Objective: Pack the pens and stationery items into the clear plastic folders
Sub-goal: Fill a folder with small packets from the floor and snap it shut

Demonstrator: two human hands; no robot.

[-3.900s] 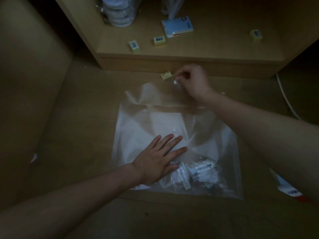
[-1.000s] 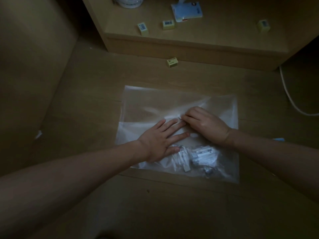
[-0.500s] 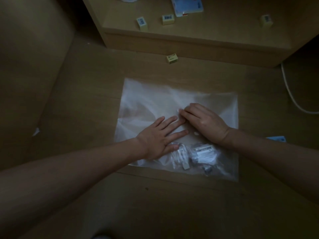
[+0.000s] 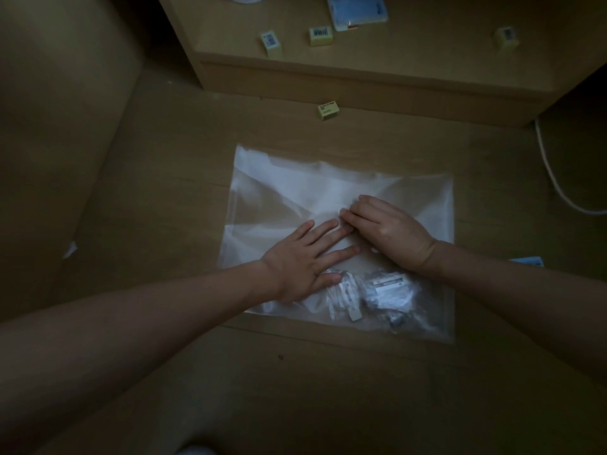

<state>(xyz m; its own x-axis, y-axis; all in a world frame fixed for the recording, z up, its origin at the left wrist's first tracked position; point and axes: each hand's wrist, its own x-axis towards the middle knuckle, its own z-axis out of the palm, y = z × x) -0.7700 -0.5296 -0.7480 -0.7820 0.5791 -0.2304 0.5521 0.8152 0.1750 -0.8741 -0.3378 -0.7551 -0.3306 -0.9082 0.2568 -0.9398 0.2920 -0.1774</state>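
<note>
A clear plastic folder (image 4: 282, 195) lies flat on the wooden floor in dim light, its flap folded down over the front. Packets of white and grey stationery (image 4: 377, 297) sit inside along its near edge. My left hand (image 4: 305, 257) lies flat on the folder's middle with fingers spread and straight. My right hand (image 4: 387, 231) rests beside it, fingertips pressing the flap at the folder's centre; the snap button is hidden under them.
A small yellow box (image 4: 328, 110) lies on the floor beyond the folder. A low wooden shelf (image 4: 361, 77) behind it carries more small yellow boxes (image 4: 320, 36) and a blue pack (image 4: 358, 9). A white cable (image 4: 555, 178) runs at the right.
My right hand brought the flap down from the far edge onto the folder and now presses at the centre beside my left hand. Over the last second both hands stayed nearly still.
</note>
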